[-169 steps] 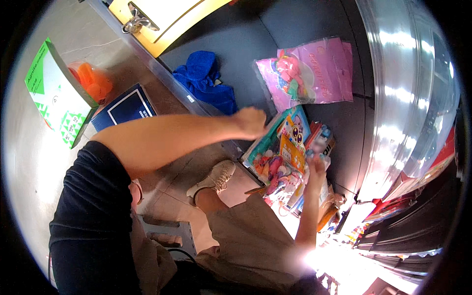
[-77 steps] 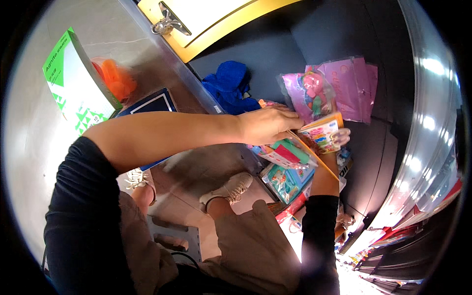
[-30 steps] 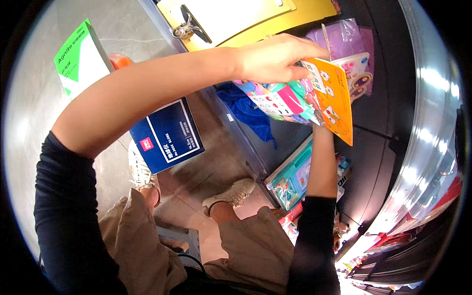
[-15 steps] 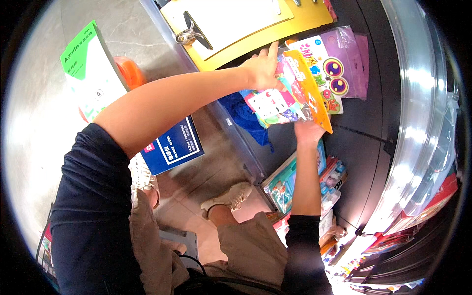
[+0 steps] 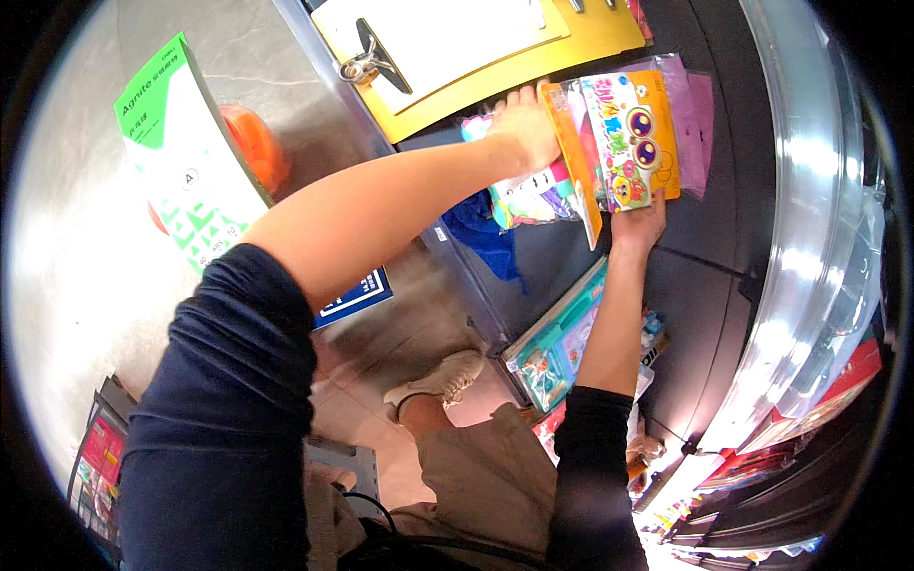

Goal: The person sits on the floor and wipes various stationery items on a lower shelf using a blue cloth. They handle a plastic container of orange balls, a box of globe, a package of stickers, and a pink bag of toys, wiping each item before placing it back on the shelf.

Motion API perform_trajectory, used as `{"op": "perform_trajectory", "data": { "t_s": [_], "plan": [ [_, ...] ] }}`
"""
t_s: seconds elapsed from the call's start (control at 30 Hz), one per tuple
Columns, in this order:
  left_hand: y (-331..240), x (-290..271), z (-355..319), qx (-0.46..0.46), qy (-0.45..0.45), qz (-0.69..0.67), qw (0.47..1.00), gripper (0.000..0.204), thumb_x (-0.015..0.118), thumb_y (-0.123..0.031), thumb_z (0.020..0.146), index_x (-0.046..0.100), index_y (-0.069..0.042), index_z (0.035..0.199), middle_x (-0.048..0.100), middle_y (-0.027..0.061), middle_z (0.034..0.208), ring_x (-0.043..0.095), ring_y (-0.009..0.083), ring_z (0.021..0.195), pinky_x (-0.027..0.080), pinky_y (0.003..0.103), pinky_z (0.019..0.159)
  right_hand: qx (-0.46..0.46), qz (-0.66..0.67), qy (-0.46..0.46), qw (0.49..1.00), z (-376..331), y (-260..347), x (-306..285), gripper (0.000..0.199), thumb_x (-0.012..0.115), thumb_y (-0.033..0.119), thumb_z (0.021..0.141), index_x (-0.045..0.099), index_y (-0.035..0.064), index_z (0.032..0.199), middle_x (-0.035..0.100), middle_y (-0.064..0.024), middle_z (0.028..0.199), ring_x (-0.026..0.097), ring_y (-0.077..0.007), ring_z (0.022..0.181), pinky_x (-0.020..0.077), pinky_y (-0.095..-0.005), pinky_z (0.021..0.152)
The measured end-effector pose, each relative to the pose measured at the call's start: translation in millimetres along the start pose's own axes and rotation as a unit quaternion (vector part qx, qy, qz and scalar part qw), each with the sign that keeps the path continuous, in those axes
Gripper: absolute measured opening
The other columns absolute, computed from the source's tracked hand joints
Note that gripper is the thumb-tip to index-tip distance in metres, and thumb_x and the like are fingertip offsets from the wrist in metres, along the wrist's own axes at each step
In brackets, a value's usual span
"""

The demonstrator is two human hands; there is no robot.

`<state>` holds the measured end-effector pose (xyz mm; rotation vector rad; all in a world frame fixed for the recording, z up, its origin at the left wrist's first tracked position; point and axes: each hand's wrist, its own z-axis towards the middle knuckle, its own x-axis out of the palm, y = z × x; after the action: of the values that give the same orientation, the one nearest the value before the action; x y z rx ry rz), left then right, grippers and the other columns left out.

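Note:
My left hand (image 5: 526, 131) is closed over a clear plastic packet (image 5: 533, 202) with colourful contents and an orange header card. Its thumb is hidden. Just to the right, my right hand (image 5: 638, 226) grips the lower edge of a flat packet (image 5: 624, 143) printed with big purple cartoon eyes and backed in yellow-orange. The two packets touch or overlap at the header card. Behind the flat packet lie purple packets (image 5: 698, 138) on the black shelf (image 5: 709, 224). A dark blue cloth pouch (image 5: 490, 243) rests below the clear packet.
A yellow board (image 5: 428, 119) with white paper and a metal clip (image 5: 367, 68) lies at the far side. Left on the floor are a green-white box (image 5: 181, 157), an orange round thing (image 5: 255, 147) and a blue box (image 5: 360, 293). Teal packages (image 5: 557, 347) stand near the shelf's front.
My right hand has moved right and away from under the clear packet, and now holds the cartoon-eyed packet. The clear packet and its header card have shifted left with my left hand.

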<state>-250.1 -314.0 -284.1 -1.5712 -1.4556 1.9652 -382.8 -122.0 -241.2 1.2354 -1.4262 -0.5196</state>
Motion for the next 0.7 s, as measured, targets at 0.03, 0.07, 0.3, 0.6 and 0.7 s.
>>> {"op": "perform_trajectory", "data": {
  "t_s": [0.03, 0.07, 0.3, 0.6, 0.7],
  "plan": [
    [-4, -6, -13, 0.030, -0.004, -0.003, 1.000, 0.087, 0.061, -0.042, 0.080, 0.022, 0.007, 0.141, 0.035, 0.0270, 0.139, 0.036, 0.0390, 0.131, 0.033, 0.051, 0.106, -0.032, -0.010, -0.022, 0.999, -4, 1, -2, 0.056, 0.038, 0.042, 0.099, 0.035, 0.0029, 0.140, 0.041, -0.0153, 0.141, 0.041, -0.0296, 0.130, 0.0309, -0.0462, 0.109],
    [-7, -12, -22, 0.039, 0.014, 0.024, 0.999, 0.088, 0.061, -0.042, 0.080, 0.022, 0.007, 0.142, 0.035, 0.0269, 0.139, 0.037, 0.0389, 0.130, 0.033, 0.052, 0.105, -0.061, -0.020, -0.042, 0.997, -12, 0, -2, 0.059, 0.038, 0.044, 0.099, 0.034, 0.0025, 0.140, 0.040, -0.0150, 0.142, 0.039, -0.0289, 0.131, 0.0295, -0.0456, 0.110],
    [9, -29, -45, 0.079, 0.071, 0.053, 0.993, 0.083, 0.076, -0.043, 0.072, 0.042, 0.001, 0.134, 0.041, 0.0231, 0.132, 0.041, 0.0383, 0.124, 0.037, 0.052, 0.102, 0.115, -0.164, -0.045, 0.979, -72, -32, -14, 0.062, 0.051, 0.049, 0.093, 0.040, 0.0053, 0.135, 0.049, -0.0086, 0.133, 0.048, -0.0229, 0.121, 0.0373, -0.0422, 0.102],
    [26, -22, -23, 0.080, 0.080, 0.038, 0.993, 0.078, 0.079, -0.034, 0.070, 0.047, 0.006, 0.129, 0.043, 0.0245, 0.129, 0.047, 0.0398, 0.119, 0.046, 0.047, 0.096, 0.089, -0.174, -0.140, 0.971, -111, -87, -64, 0.040, 0.048, 0.031, 0.093, 0.054, 0.0022, 0.121, 0.059, -0.0122, 0.117, 0.055, -0.0227, 0.110, 0.0392, -0.0376, 0.101],
    [30, -16, -15, 0.083, 0.084, 0.027, 0.993, 0.079, 0.080, -0.031, 0.068, 0.046, 0.008, 0.128, 0.043, 0.0264, 0.129, 0.050, 0.0407, 0.116, 0.047, 0.045, 0.095, -0.030, -0.578, 0.092, 0.810, -173, -105, -26, 0.029, 0.066, 0.018, 0.084, 0.063, 0.0045, 0.108, 0.064, -0.0078, 0.105, 0.057, -0.0225, 0.103, 0.0416, -0.0366, 0.094]
  ]
}}
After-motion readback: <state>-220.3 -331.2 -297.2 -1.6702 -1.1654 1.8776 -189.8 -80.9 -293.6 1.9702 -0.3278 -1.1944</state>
